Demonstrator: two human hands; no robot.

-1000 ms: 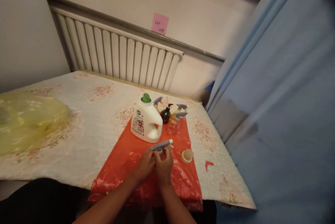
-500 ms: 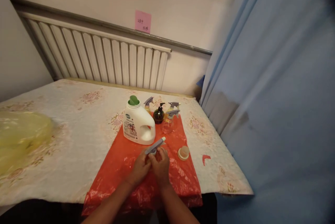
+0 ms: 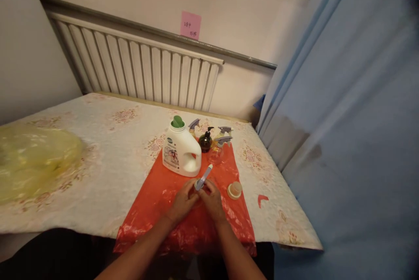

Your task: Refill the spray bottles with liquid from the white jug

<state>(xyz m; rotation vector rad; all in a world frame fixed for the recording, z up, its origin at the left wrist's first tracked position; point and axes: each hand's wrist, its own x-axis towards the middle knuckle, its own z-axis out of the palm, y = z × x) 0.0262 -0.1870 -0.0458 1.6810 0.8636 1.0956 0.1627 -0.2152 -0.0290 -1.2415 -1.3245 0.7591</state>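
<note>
Close in front of me, both hands are around a spray bottle with a grey trigger head (image 3: 203, 178) and a white nozzle; its body is mostly hidden by my fingers. My left hand (image 3: 185, 200) grips it from the left. On the other side, the fingers of my right hand (image 3: 212, 201) close at the neck and trigger head. Just beyond stands a white detergent jug (image 3: 180, 152) with a green spout in its open mouth. A cream measuring cap (image 3: 235, 190) sits to the right of my right hand.
A red plastic bag (image 3: 157, 197) lies under these things. Behind the jug stand a dark pump bottle (image 3: 205, 141), a clear pinkish spray bottle (image 3: 216, 154) and other grey-headed sprayers. A yellow plastic bag (image 3: 39, 158) lies left, a red scrap (image 3: 262, 200) right. A blue curtain (image 3: 343, 131) borders the table.
The grey trigger head has turned, its nozzle pointing more away from me. Both hands still hold the spray bottle. The whole view has shifted slightly.
</note>
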